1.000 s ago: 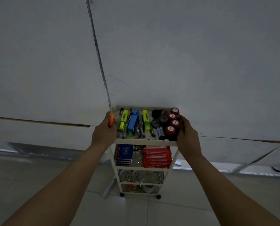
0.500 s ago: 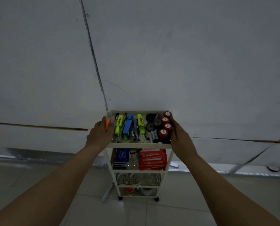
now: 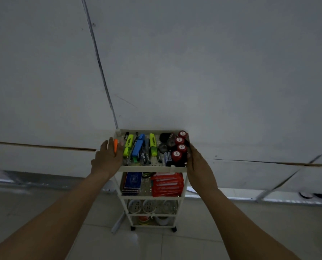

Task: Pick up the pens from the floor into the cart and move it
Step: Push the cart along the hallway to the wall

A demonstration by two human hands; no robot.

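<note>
A white three-tier cart (image 3: 152, 168) on small black wheels stands against a pale wall. Its top tray holds two yellow-green highlighters (image 3: 128, 145), a blue highlighter (image 3: 138, 147), several dark pens (image 3: 145, 156) and red-capped jars (image 3: 179, 147). My left hand (image 3: 107, 160) grips the tray's left rim, with an orange marker (image 3: 115, 145) lying against its fingers. My right hand (image 3: 199, 166) grips the tray's right rim beside the jars.
The middle shelf carries a blue notebook (image 3: 132, 182) and red packets (image 3: 166, 184); round containers (image 3: 148, 206) fill the lower shelves. A white strip (image 3: 118, 222) lies on the tiled floor by the cart's left wheel. The wall (image 3: 175, 72) is directly behind the cart.
The cart, with both hands on it, has drifted a little left and lower in the view. My left fingers have stretched further along the rim.
</note>
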